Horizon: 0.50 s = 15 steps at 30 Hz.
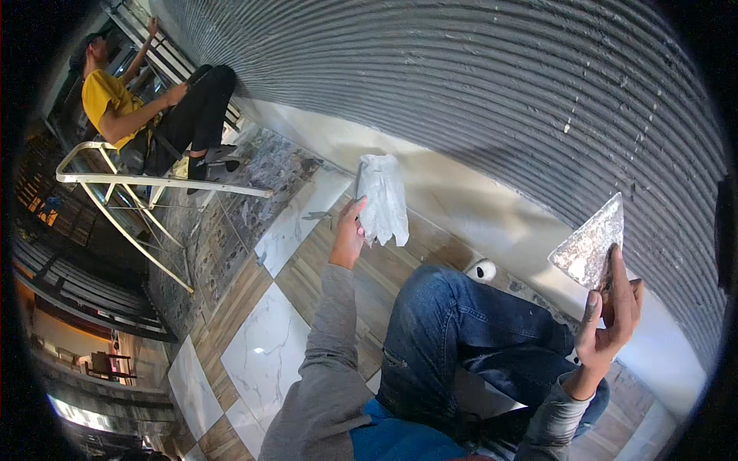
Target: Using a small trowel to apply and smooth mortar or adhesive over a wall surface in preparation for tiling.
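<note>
In my left hand [350, 234] is a whitish, ragged-edged piece [382, 201], upright and pinched at its lower left side; its exact kind I cannot make out. It stands in front of the pale lower band of the wall. My right hand [611, 323] grips a triangular pointing trowel [590, 242], its handle mostly hidden in the fingers. Grey and white smears cover the trowel's blade. The blade is held up close to the grey wall [461, 92], whose surface is combed into long ridges; whether it touches I cannot tell.
Beneath me lies a floor of wood-look and white marbled tiles [265, 346]. A small white round object [482, 270] sits by the wall beyond my bent knee. At the far left a person in a yellow shirt [108, 100] sits near a pale metal frame [100, 177].
</note>
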{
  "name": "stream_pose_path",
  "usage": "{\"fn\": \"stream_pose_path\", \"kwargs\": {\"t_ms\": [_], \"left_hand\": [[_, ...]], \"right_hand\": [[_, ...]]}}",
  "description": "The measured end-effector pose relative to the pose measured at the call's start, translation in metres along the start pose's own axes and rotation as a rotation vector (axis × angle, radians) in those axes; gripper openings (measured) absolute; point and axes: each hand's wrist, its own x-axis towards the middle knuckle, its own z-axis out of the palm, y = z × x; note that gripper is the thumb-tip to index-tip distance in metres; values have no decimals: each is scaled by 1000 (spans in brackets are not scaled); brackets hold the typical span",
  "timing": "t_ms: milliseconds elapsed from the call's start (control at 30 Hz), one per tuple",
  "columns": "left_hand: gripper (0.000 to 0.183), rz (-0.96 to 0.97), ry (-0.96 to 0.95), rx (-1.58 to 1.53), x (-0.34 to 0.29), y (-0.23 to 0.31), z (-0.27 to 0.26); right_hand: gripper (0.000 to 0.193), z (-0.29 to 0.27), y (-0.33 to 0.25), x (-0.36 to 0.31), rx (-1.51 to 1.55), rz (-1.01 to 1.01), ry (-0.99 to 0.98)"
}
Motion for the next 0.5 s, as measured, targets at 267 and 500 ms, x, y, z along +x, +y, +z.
{"fn": "stream_pose_path", "kwargs": {"t_ms": [267,500], "left_hand": [[44,97,107,382,-20,20,27],[83,249,415,1413,46,-9,-55]], "right_hand": [[57,-1,1,1,6,-48,66],[57,-7,-1,10,19,-26,36]]}}
